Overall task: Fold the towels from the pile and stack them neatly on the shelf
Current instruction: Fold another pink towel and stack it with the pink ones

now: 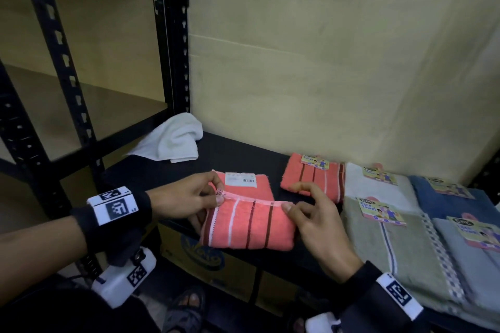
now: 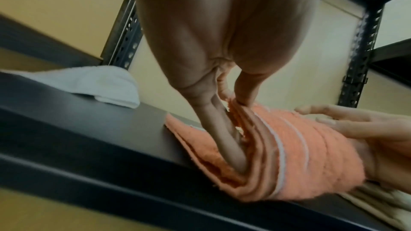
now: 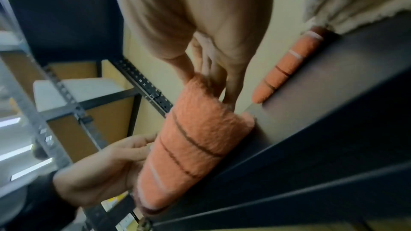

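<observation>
A coral towel with white and dark red stripes (image 1: 249, 224) lies partly folded on the black shelf (image 1: 238, 154), its near half doubled over the part with a white barcode label (image 1: 240, 179). My left hand (image 1: 213, 199) pinches the folded edge at its left corner, with fingers tucked between the layers (image 2: 224, 143). My right hand (image 1: 292, 207) pinches the same edge at the right corner (image 3: 213, 83). A second folded coral towel (image 1: 313, 178) sits behind on the right.
A crumpled white towel (image 1: 173, 140) lies at the shelf's back left by the black upright (image 1: 173, 35). Tagged green, grey and blue towels (image 1: 405, 238) lie spread at the right. A cardboard box (image 1: 216, 259) stands under the shelf.
</observation>
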